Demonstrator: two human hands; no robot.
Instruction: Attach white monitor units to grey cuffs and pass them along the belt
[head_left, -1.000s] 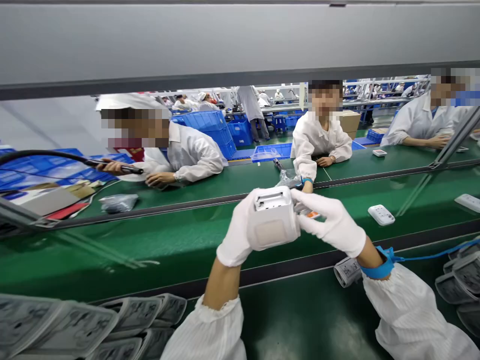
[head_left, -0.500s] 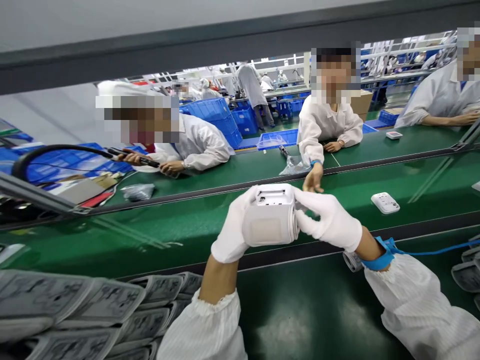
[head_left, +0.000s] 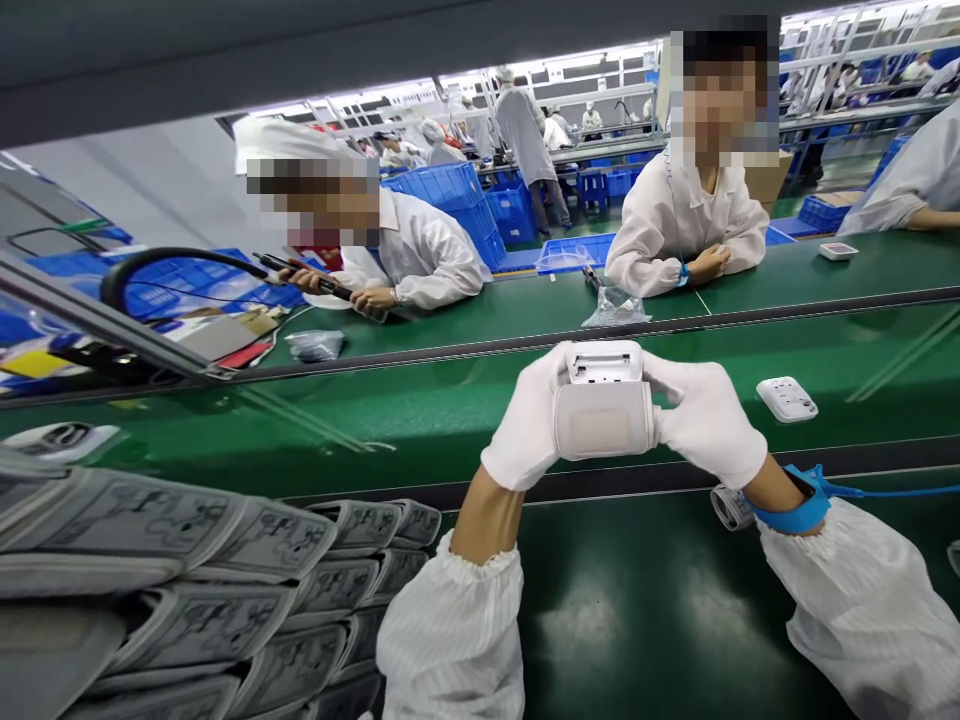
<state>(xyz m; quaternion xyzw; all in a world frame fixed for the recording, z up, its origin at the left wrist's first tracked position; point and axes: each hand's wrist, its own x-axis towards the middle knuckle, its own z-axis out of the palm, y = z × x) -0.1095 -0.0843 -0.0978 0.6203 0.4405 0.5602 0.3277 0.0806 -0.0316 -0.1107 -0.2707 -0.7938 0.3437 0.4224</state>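
Observation:
Held up in front of me over the green belt is a white wrist blood pressure monitor [head_left: 606, 362] with its pale grey cuff [head_left: 604, 420] rolled into a loop. A slot-like recess shows in the top of its housing. My left hand [head_left: 529, 415], in a white glove, grips the left side. On the other side my right hand [head_left: 697, 415], also gloved, closes on the housing and the cuff's edge. The far fingertips of both hands are hidden behind the monitor. A blue wrist strap [head_left: 799, 500] circles my right wrist.
Stacked grey cuffs [head_left: 277, 535] fill the lower left. One white monitor unit [head_left: 787, 399] lies on the green belt [head_left: 465, 440] at right, and a rolled cuff [head_left: 729, 507] sits beside my right wrist. Across the belt, co-workers [head_left: 420, 240] sit near plastic bags [head_left: 616, 307].
The view has shifted, so the scene sits differently in frame. Both hands still hold the monitor. The co-worker opposite has drawn back a hand that reached over the belt; both hands are now together.

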